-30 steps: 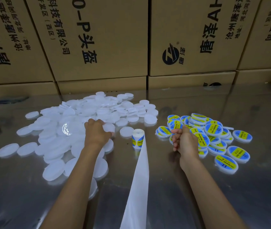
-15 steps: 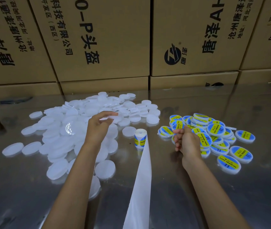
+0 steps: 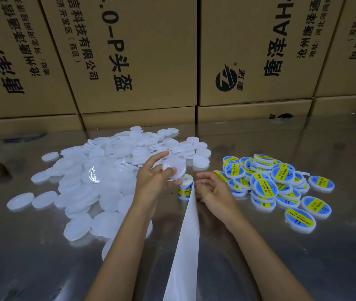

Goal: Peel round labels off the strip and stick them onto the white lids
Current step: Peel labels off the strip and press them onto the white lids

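Since half a second ago: left hand (image 3: pixel 153 177) up off the white pile and in toward the middle, now with a lid (image 3: pixel 174 168) in it; right hand (image 3: pixel 212 190) shifted in toward the roll (image 3: pixel 185 187) from beside the labelled heap.

Left fingers (image 3: pixel 154 158) curled round the lid, thumb across its near face, forefinger stretched over the top edge. Lid tilted, clear of the table (image 3: pixel 259 257), directly above the roll and just beyond the left thumb tip.

Right fingers (image 3: pixel 204 177) loosely bent, tips pointing left toward the roll. Cannot tell whether anything is pinched between them; no label visible there.

Roll upright between the two hands, just under the left fingertips and just left of the right ones. Blue and yellow print on its side. Bare white strip (image 3: pixel 185 246) running from it down between the forearms to the bottom edge.

Plain lids (image 3: pixel 81 192) spread left of and beyond the left fingers. Labelled lids (image 3: pixel 266 187), blue with yellow bands, heaped right of the right fingers, the nearest touching or just behind the knuckles.

Brown boxes (image 3: pixel 140 57) with black print stacked well beyond both hands.
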Tool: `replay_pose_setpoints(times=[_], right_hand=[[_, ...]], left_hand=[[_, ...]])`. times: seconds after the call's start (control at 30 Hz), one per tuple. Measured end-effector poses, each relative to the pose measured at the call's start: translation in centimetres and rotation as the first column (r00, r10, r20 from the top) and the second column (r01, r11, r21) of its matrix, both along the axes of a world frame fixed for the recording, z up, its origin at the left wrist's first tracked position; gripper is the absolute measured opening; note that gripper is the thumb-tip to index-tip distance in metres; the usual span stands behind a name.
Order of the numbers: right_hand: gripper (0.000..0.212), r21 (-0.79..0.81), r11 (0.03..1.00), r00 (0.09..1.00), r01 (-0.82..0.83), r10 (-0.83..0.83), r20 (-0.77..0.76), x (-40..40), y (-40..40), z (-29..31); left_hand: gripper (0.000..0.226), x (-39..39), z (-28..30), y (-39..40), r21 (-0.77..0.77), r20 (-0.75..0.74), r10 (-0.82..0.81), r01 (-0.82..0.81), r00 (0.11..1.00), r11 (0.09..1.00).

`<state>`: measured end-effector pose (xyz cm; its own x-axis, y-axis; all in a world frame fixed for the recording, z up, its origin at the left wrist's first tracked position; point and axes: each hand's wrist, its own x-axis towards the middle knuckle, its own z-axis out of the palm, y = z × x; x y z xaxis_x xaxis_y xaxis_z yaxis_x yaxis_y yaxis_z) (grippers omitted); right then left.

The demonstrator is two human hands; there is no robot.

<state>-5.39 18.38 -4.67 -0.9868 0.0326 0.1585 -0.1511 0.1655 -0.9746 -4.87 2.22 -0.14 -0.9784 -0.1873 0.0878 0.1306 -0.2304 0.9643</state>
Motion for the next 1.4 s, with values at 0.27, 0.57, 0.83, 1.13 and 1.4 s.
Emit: replay_pose_setpoints(times=[0.27,0.57,0.83,1.13,1.4], right_hand=[[0.058,0.007,0.980,0.980,-0.197,0.197,-0.010,-0.7,-1.1,-0.3],[0.043,0.112,0.988,0.993,-0.107,0.112,-0.041,-0.5,-1.0,0.0],[0.031,0.015,0.999,0.999,-0.032,0.032,-0.013,-0.3,-0.9,-0.6],[0.037,0.020,1.000,1.000,-0.015,0.015,-0.003,-0.3,-1.0,-0.9],[0.032,0.140,0.983,0.992,-0.119,0.122,-0.016,0.7,-0.3,0.0]], left_hand=[[0.025,0.0,-0.4,0.5,-0.042,0.108,-0.018,0.023,0.994,0.999],[0.016,0.1,-0.8,1.1,-0.147,0.085,0.016,-0.004,0.996,0.989],[0.021,0.1,-0.8,1.0,-0.147,0.029,-0.003,0.007,1.000,0.989],[0.024,0.2,-0.9,1.8,-0.259,-0.083,-0.108,0.083,0.991,0.962],[0.022,0.0,-1.0,1.7,-0.315,-0.067,-0.131,0.104,0.989,0.944]])
